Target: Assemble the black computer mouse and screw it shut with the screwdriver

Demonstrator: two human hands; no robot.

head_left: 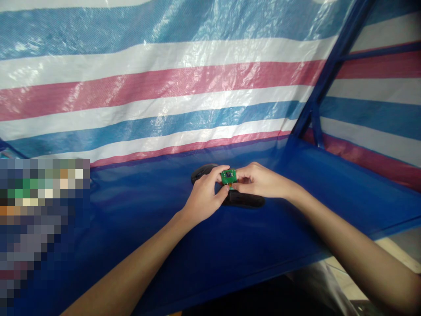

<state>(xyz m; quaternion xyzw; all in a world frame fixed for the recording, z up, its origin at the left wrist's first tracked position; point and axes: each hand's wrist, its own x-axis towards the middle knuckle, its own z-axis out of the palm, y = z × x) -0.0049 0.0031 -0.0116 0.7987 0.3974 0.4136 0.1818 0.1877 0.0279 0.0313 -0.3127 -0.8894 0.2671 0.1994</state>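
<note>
Pinching a small green circuit board (228, 176) between my left hand (204, 197) and right hand (259, 181), above black parts (243, 199) on the blue bench (230, 245).

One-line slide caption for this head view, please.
Left hand and right hand pinch a green circuit board over a black part on a blue table.

left forearm (138, 263): bare, rises from bottom edge toward frame centre | left hand (204, 196): just below centre, fingers curled, thumb and forefinger pinched | right forearm (355, 250): bare, enters from lower right corner | right hand (259, 180): knuckles up, fingertips pinched, close against the left hand's fingertips
</note>
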